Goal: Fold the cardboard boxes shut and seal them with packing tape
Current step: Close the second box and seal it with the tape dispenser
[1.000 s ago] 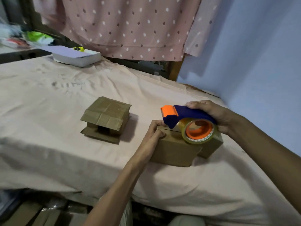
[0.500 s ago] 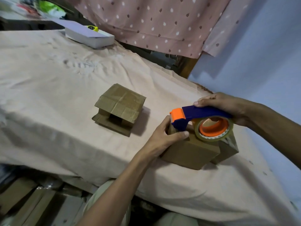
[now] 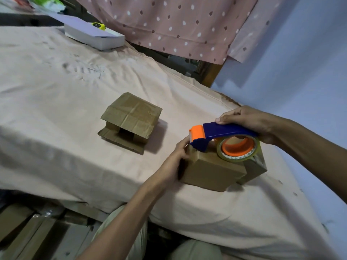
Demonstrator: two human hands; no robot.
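Pale pink cloth (image 3: 56, 87) covers the wide surface that fills most of the frame, with a polka-dotted pink curtain (image 3: 169, 21) hanging along the top and a blue wall (image 3: 300, 72) at the right. Right of centre, a closed brown cardboard box (image 3: 210, 171) sits on the cloth. The left hand (image 3: 176, 160) grips its left end, fingers curled over the top edge. The right hand (image 3: 247, 122) wraps its fingers round the handle of a blue and orange tape dispenser (image 3: 221, 136), whose roll of clear packing tape (image 3: 238, 149) rests on the box top. A second brown cardboard box (image 3: 131, 121), flaps loose, lies well apart at the centre of the frame. At upper left, a flat white box (image 3: 93, 34) lies with a small yellow object (image 3: 98, 25) on it.
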